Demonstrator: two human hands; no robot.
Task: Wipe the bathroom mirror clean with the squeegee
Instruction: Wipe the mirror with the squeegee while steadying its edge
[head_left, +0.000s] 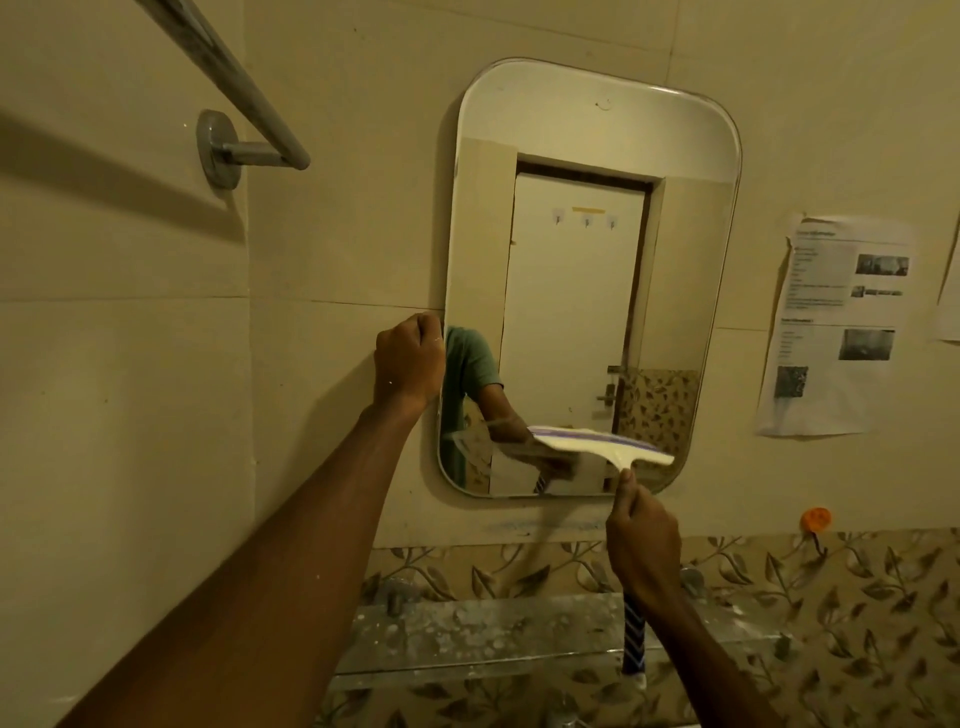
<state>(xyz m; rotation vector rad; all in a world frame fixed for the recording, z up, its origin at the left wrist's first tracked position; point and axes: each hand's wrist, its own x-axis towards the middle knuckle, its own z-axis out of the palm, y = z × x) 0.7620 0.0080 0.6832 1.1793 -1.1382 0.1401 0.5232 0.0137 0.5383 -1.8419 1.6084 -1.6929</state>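
Note:
A rounded rectangular mirror (587, 249) hangs on the beige tiled wall and reflects a white door. My left hand (410, 364) grips the mirror's left edge about halfway down. My right hand (644, 545) is closed around the handle of a squeegee (602, 444). Its white head with a purple strip lies across the lower right part of the glass, tilted slightly down to the right. The blue-and-white striped end of the handle (634, 639) sticks out below my wrist.
A metal towel bar (234, 88) juts from the wall at upper left. Printed paper sheets (836, 327) are stuck to the wall right of the mirror. A dusty glass shelf (467, 634) sits below the mirror, and an orange hook (815, 519) is at lower right.

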